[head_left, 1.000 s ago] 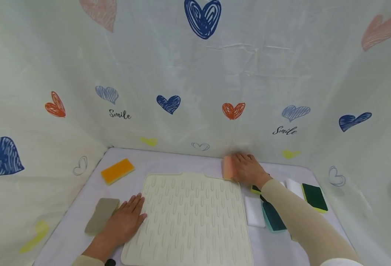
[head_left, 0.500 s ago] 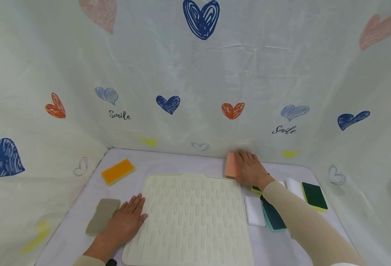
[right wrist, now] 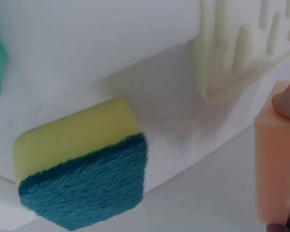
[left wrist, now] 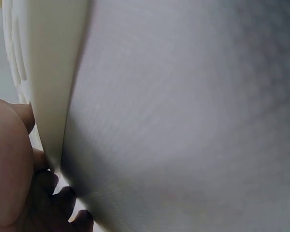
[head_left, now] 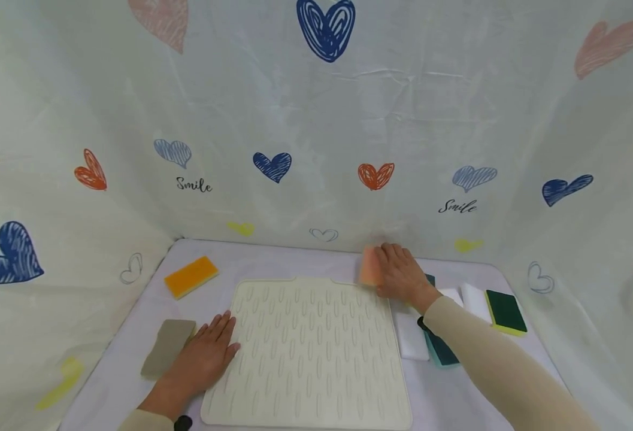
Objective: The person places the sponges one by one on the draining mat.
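Note:
My right hand (head_left: 401,274) pinches a peach-coloured sponge (head_left: 370,267) at the back right corner of a cream ridged mat (head_left: 305,353). In the right wrist view, the thumb and fingertips grip opposite ends of that sponge (right wrist: 275,169). My left hand (head_left: 203,353) lies with fingers extended against the mat's left edge. Beside it is a grey-beige sponge (head_left: 167,348), partly covered by the hand. The left wrist view shows the left fingers (left wrist: 63,198) at the mat's pale side (left wrist: 55,63). A yellow sponge with a blue-green scouring side (right wrist: 82,164) stands near the right hand.
An orange sponge (head_left: 191,277) lies at the back left. Right of the mat are white sponges (head_left: 414,338), a teal one (head_left: 442,350) partly under the right forearm, and a green-and-yellow one (head_left: 506,311). A heart-printed curtain (head_left: 316,120) hangs behind the table.
The right hand and the peach sponge have shifted slightly at the mat's back right corner. More of the sponge behind the right wrist shows. The left hand stays in place.

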